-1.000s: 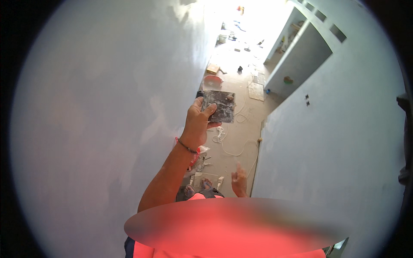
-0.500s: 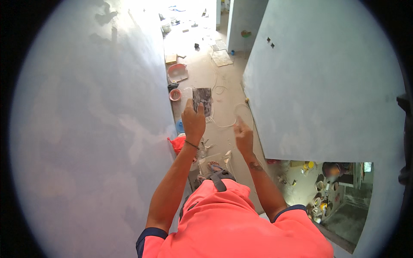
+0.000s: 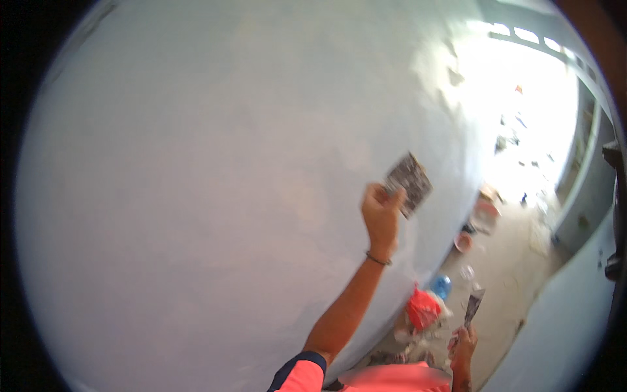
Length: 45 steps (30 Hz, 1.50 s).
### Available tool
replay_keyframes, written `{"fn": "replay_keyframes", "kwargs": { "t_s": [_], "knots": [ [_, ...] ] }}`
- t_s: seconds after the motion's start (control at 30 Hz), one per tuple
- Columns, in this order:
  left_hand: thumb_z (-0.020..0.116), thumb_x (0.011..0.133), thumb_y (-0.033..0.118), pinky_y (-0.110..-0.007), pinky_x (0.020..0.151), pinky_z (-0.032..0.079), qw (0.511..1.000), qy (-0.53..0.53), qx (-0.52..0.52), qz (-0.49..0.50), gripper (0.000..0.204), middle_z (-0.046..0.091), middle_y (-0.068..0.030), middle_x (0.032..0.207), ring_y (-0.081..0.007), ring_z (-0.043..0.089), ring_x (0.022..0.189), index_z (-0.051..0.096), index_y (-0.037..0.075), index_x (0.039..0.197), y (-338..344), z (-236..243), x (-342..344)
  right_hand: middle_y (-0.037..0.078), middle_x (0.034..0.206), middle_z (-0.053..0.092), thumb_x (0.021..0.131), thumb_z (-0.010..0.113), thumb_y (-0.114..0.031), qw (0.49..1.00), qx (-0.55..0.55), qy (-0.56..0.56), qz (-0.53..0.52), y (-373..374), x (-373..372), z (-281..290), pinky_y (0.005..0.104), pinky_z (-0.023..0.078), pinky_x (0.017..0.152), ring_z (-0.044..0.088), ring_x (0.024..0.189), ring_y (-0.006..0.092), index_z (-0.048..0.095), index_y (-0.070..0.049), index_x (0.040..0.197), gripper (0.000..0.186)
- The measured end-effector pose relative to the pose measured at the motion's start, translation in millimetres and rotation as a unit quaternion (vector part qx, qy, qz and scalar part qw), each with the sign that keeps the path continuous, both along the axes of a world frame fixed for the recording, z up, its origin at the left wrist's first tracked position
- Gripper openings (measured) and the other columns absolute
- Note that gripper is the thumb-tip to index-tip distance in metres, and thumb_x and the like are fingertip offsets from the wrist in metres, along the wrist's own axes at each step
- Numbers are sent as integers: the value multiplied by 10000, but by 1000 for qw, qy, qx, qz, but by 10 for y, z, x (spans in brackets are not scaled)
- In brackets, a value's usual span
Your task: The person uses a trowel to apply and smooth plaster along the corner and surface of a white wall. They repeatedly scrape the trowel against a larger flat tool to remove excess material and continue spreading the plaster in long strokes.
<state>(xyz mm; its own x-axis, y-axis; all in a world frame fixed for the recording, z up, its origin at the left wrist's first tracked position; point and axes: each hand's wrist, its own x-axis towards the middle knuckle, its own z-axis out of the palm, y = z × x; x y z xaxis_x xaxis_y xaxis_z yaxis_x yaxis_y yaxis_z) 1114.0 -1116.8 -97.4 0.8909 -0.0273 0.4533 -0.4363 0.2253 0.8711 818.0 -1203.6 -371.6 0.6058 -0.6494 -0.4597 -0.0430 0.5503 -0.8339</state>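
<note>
My left hand (image 3: 382, 219) is raised in front of the pale plastered wall (image 3: 215, 196), closed on a dark rectangular plate (image 3: 410, 184) smeared with white. Thumb and fingers pinch one edge of this plate; whether it touches the wall I cannot tell. Lower down and to the right, my right hand (image 3: 464, 343) grips a putty knife (image 3: 474, 307), its wide blade pointing up. The fingers wrap round the handle, which is mostly hidden.
Along the wall's foot lie a red plastic bag (image 3: 423, 310), a blue bottle-like container (image 3: 441, 286), a pink bucket (image 3: 463, 242) and a pink basin (image 3: 486, 212). Another wall (image 3: 575, 300) bounds the passage on the right. Bright light and scattered things fill its far end.
The view has swung left toward the wall. My left hand has brought the plate from over the floor to before the wall. The putty knife now shows clearly in my right hand.
</note>
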Motion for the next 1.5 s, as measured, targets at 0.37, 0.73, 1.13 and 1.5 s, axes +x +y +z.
{"fn": "replay_keyframes", "kwargs": {
  "t_s": [0.37,0.73,1.13,1.5],
  "knots": [
    [703,857,80,-327,691,593,833,-396,239,303,589,677,-185,1013,-202,701,771,449,-59,1371,1672,3148,1010,73,845,542,977,535,-34,819,-444,-274,240,522,2394,2707,306,470,706,516,746,175,430,-110,1536,574],
    [714,890,165,-431,985,513,734,-426,479,225,461,677,-194,1197,-355,635,1151,578,54,1316,730,3241,2296,55,845,572,1001,504,-34,877,-288,-267,278,517,2653,2911,300,475,720,522,759,109,421,-184,1547,572],
    [655,974,326,-395,919,484,431,-546,519,497,472,629,-16,1060,-202,617,1028,528,188,1407,331,2564,2740,96,872,595,1005,540,-110,769,-587,-206,145,-22,3979,3564,404,521,664,631,735,239,431,-205,1533,548],
    [688,944,282,-351,915,442,391,-521,531,542,442,591,4,1009,-169,562,973,558,148,1345,245,2552,2816,118,889,617,990,554,-91,711,-679,-178,36,-126,5031,4132,418,517,578,627,634,240,529,-214,1469,495]
  ]
}}
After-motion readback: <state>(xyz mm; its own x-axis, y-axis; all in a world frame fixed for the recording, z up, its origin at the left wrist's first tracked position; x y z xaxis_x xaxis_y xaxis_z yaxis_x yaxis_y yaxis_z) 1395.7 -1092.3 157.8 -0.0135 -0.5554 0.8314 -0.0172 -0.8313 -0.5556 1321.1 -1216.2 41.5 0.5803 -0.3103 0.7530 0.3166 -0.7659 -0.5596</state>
